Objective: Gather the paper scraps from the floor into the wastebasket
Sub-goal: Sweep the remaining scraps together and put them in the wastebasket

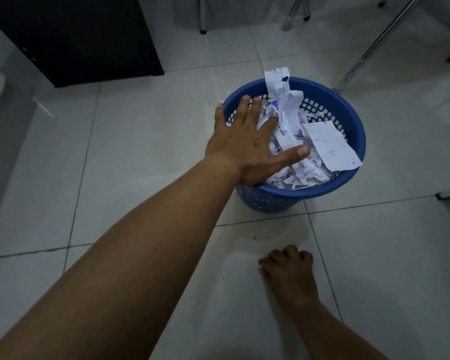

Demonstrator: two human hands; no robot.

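While the left hand (247, 141) is spreading flat, grip released, over paper scraps (302, 167) heaping the wastebasket (353, 118), the right hand (286, 268) is curling on the floor (140, 152) (its grip I cannot tell). It's looking nearly done, with no scraps showing on the tiles.

Nothing here can be read outright. A crumpled scrap (275, 104) in the wastebasket (353, 120) carries a few bold blue letters, too blurred and folded to make out. The flat receipt-like slip (327, 146) lying against the right rim bears faint grey printed lines, perhaps figures, all illegible. The strip (277, 83) hanging over the far rim shows ruled print and a dark blot.
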